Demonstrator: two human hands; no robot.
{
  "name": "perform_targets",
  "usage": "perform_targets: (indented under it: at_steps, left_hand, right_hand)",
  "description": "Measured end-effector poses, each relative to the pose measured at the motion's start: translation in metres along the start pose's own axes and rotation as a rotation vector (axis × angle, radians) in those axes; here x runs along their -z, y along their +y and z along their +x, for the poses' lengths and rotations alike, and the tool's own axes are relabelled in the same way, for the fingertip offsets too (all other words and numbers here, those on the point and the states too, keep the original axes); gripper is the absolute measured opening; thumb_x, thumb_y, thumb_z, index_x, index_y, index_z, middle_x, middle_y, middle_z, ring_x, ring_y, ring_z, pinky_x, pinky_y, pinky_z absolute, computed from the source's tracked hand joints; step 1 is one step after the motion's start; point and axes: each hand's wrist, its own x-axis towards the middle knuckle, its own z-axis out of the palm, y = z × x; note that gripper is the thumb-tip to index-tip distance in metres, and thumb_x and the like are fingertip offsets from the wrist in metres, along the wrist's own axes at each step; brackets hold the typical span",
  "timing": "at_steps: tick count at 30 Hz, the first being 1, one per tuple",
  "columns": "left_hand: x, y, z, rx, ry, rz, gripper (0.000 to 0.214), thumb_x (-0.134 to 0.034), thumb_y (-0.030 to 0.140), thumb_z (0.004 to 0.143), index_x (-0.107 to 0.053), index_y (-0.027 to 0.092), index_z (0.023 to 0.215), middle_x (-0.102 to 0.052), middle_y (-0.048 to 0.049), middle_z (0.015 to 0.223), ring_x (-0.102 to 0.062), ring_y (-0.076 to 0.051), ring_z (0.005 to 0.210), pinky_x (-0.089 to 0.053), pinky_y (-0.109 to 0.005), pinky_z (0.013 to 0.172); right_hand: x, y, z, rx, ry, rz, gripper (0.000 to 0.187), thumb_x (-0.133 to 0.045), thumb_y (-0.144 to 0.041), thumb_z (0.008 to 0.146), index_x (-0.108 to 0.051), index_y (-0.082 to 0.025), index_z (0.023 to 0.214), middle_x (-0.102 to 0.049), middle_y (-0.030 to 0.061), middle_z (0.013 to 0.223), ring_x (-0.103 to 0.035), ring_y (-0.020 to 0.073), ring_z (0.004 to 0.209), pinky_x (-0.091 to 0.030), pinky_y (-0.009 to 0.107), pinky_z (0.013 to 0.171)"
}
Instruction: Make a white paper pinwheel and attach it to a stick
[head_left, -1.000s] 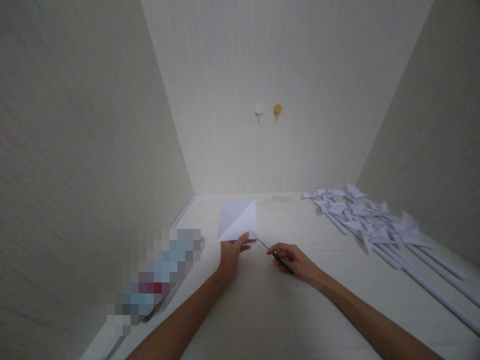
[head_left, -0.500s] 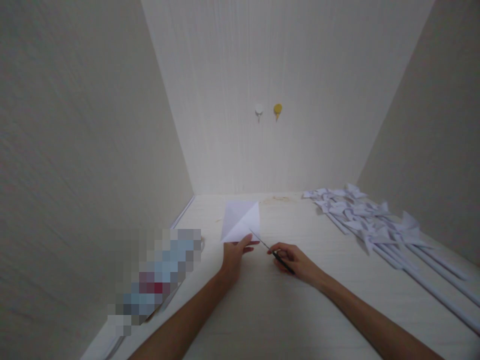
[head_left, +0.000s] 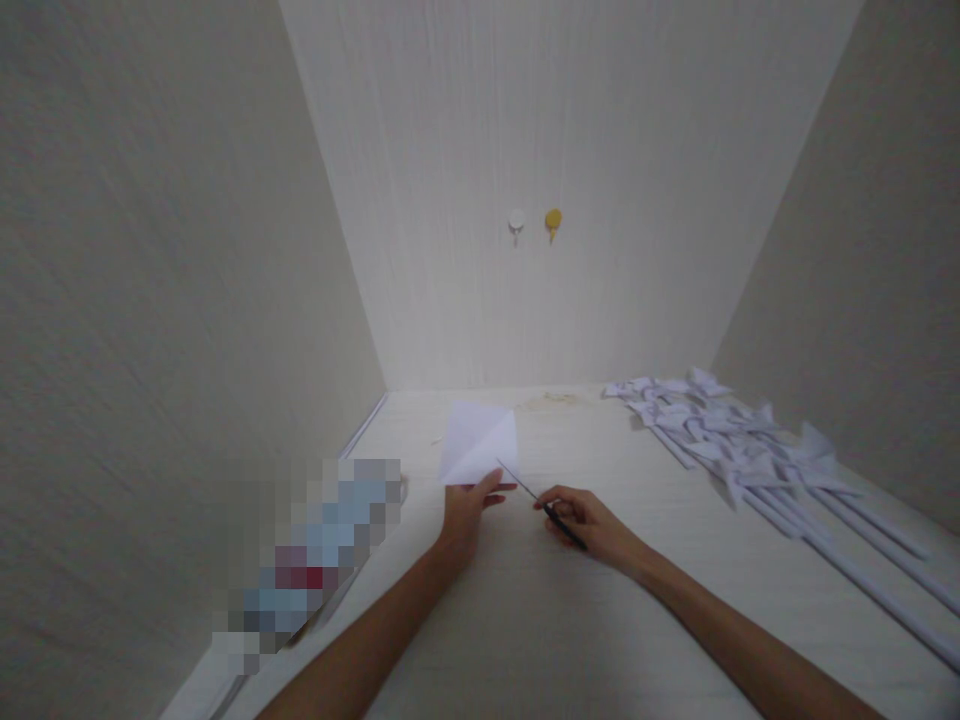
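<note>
A square white sheet of paper [head_left: 478,440] with a diagonal crease is pinched at its lower edge by my left hand [head_left: 466,512], thumb on top and fingers underneath. In my right hand [head_left: 581,518] is a pair of dark-handled scissors [head_left: 564,527], seen nearly edge-on. Their thin blade reaches up and left over the paper's lower right corner, its tip lying near the middle of the lower right half. How far the blades are parted cannot be made out.
Several white paper pinwheels [head_left: 739,455] on rolled paper sticks [head_left: 862,590] lie heaped along the right side of the pale table [head_left: 480,640]. A pixelated object [head_left: 322,550] lies at the left. Walls stand left, right and behind; a white hook [head_left: 516,222] and a yellow hook [head_left: 553,220] hang behind.
The paper has tilted slightly and its upper right corner sits a little lower and farther left. Both hands keep their grips almost unmoved.
</note>
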Motion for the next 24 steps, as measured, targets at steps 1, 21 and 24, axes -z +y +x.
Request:
perform_targets:
  at_steps: [1, 21, 24]
  left_hand:
    - [0.0, -0.0002, -0.0002, -0.004, -0.004, -0.001, 0.016, -0.062, 0.022, 0.059, -0.058, 0.009, 0.068, -0.064, -0.0103, 0.084, -0.062, -0.016, 0.06, -0.046, -0.021, 0.05]
    - [-0.0023, -0.002, -0.0041, -0.001, -0.087, 0.019, 0.019, -0.063, 0.022, 0.057, -0.061, 0.009, 0.071, -0.064, -0.0078, 0.072, -0.061, -0.016, 0.057, -0.045, -0.022, 0.05]
    - [-0.0025, -0.0023, -0.0037, 0.012, -0.083, 0.021, 0.017, -0.063, 0.022, 0.057, -0.06, 0.009, 0.068, -0.064, -0.0074, 0.071, -0.062, -0.016, 0.057, -0.045, -0.022, 0.05]
  right_hand:
    - [-0.0003, -0.0006, -0.0001, 0.002, 0.0, 0.002, 0.019, -0.055, -0.029, 0.069, -0.05, -0.015, 0.082, -0.035, -0.0081, 0.048, -0.027, 0.0031, 0.039, -0.017, 0.017, 0.036]
    - [-0.0012, -0.0018, -0.0004, 0.058, -0.047, 0.091, 0.029, -0.049, -0.042, 0.072, -0.047, -0.015, 0.084, -0.035, -0.0084, 0.046, -0.027, 0.0038, 0.037, -0.017, 0.018, 0.036]
    - [-0.0018, -0.0031, -0.0012, 0.032, -0.028, 0.061, 0.026, -0.05, -0.039, 0.073, -0.048, -0.015, 0.084, -0.034, -0.0086, 0.046, -0.026, 0.0036, 0.038, -0.017, 0.018, 0.036]
